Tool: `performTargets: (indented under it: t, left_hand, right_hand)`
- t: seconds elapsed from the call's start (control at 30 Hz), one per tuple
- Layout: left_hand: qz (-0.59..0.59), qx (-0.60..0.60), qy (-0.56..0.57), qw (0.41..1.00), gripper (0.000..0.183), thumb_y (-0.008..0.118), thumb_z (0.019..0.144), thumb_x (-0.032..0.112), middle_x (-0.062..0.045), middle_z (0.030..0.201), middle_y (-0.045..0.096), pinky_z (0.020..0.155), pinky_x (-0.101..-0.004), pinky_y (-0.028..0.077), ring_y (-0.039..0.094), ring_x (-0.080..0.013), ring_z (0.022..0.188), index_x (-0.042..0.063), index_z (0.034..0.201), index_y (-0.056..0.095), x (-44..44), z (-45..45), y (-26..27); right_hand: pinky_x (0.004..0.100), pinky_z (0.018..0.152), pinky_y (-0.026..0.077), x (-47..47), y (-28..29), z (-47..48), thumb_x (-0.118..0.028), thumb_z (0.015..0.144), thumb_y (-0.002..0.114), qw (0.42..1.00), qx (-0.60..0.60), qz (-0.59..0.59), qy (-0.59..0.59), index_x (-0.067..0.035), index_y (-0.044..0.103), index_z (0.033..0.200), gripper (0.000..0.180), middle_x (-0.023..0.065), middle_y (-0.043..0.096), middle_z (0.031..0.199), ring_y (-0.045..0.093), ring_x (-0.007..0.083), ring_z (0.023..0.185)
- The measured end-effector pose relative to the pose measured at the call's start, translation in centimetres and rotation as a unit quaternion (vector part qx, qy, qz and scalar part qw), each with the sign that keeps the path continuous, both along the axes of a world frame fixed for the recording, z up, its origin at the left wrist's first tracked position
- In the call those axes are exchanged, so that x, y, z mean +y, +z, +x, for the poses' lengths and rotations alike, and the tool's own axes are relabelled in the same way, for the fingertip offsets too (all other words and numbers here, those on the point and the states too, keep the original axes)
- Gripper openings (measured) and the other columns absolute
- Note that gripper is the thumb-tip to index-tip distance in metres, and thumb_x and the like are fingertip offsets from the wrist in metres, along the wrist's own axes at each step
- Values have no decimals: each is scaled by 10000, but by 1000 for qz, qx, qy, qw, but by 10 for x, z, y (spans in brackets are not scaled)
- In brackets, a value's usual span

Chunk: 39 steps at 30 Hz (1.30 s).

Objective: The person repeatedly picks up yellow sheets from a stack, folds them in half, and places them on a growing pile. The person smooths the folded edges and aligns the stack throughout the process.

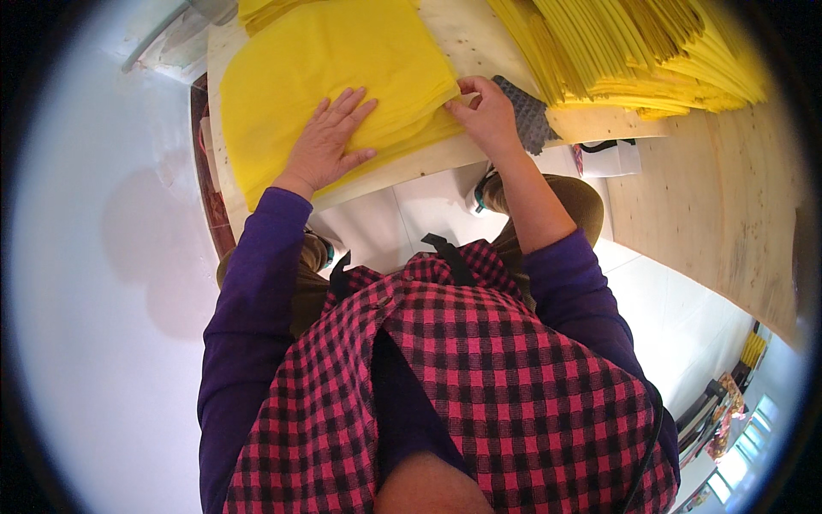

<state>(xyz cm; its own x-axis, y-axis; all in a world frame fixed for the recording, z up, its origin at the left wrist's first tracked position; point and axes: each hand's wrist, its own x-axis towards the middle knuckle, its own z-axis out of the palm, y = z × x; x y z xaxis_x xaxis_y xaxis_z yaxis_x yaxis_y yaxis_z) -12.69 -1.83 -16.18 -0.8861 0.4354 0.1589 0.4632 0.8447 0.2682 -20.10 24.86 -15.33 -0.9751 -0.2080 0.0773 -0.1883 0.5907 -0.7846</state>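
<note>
Layered yellow fabric sheets [334, 58] lie spread on a wooden tabletop [411, 168] in front of me. My left hand [334, 138] rests flat on the top sheet near its front edge, fingers apart, holding nothing. At the right corner of the sheets, my right hand [481, 115] pinches the fabric edge between thumb and fingers. A dark grey textured cloth [530, 115] lies on the table just right of that hand, partly hidden by it.
Folded yellow fabric pieces [616, 58] are stacked at the back right. More yellow fabric [263, 16] lies at the back left. A wooden panel [713, 205] stretches along the right. A white box [610, 159] sits below the table edge. A pale wall [115, 225] is at left.
</note>
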Motion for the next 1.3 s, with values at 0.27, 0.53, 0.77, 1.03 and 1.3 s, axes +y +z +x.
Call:
performTargets:
  t: [0.27, 0.53, 0.77, 1.03, 1.3]
  left_hand:
    - [0, 2, -3, 1000, 730, 498, 857, 557, -106, 1503, 265, 1136, -474, 163, 240, -305, 1388, 145, 1435, 324, 0, 0, 0]
    - [-11, 12, -2, 1000, 720, 506, 857, 554, -107, 1489, 291, 1133, -467, 188, 249, -284, 1386, 142, 1422, 335, 0, 0, 0]
    - [-1, -3, -2, 1000, 769, 518, 832, 583, -113, 1496, 277, 1133, -475, 173, 238, -297, 1390, 136, 1429, 328, 0, 0, 1]
    - [-4, 2, 1, 1000, 786, 585, 795, 562, -109, 1483, 302, 1132, -467, 190, 259, -285, 1382, 144, 1416, 345, 1, 1, 4]
    - [-13, 13, -1, 1000, 722, 527, 845, 550, -113, 1482, 304, 1132, -461, 188, 259, -290, 1382, 151, 1418, 345, 1, 1, 2]
  right_hand:
    - [359, 773, 484, 1, 1, 4, -220, 720, 728, 999, 36, 0, 0, -44, 613, 1050, 391, 131, 576, 1053, 584, 252, 846]
    - [347, 769, 490, -5, 2, 1, -228, 721, 731, 999, 49, 17, 3, -27, 643, 960, 324, 117, 613, 977, 594, 234, 830]
    - [274, 653, 505, -6, -7, -1, -222, 751, 732, 992, 6, -123, 8, 1, 647, 948, 309, 82, 680, 804, 628, 154, 697]
    - [213, 544, 444, -7, 6, -3, -204, 836, 682, 985, -132, -106, 19, -21, 621, 825, 192, 20, 632, 704, 547, 73, 580]
    - [226, 464, 443, -12, 30, 0, -264, 866, 647, 947, -231, -225, -6, -28, 610, 774, 255, 45, 641, 671, 548, 93, 506]
